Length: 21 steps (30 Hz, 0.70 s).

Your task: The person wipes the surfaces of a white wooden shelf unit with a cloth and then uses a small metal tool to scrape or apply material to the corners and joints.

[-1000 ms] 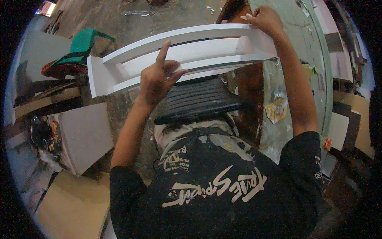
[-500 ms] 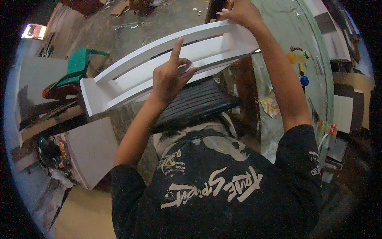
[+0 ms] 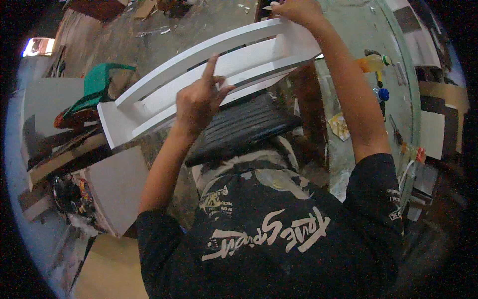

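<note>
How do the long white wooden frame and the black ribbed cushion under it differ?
The long white wooden frame is pale and smooth, built of long rails with open slots; the black ribbed cushion is dark, padded and grooved. The frame is far longer and is held up by both hands, the left hand mid-rail and the right hand at its far end; the cushion lies below, untouched. Both run slantwise in roughly the same direction.

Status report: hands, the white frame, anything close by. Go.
Left hand grips mid-rail of white frame, forefinger raised. Right hand clamps its far end. Frame held tilted above black chair seat. Green chair beside near end.
</note>
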### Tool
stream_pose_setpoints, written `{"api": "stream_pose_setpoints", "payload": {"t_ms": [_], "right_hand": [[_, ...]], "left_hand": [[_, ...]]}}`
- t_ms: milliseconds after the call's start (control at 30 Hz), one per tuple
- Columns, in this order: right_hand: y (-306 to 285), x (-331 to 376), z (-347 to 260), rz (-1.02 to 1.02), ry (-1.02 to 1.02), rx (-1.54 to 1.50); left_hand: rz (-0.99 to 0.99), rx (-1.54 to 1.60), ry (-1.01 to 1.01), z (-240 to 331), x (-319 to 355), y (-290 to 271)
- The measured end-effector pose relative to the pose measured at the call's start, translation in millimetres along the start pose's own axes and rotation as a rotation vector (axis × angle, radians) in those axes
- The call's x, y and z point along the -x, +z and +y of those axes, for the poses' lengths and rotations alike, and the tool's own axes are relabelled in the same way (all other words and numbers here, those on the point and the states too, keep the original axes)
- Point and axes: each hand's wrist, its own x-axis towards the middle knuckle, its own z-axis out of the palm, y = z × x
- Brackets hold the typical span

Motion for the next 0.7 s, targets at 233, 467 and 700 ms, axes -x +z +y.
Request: {"api": "stream_pose_setpoints", "payload": {"t_ms": [233,467,700], "right_hand": [[-5,3,-1,-0.032,0.042,-0.108],[-8,4,-2,-0.007,0.024,-0.095],[-5,1,3,0.008,0.062,-0.092]], "left_hand": [[0.049,-0.088,-0.029,-32,43,-41],[0.074,-0.188,-0.07,-58,79,-77],[0.096,-0.195,-0.047,-76,101,-96]]}}
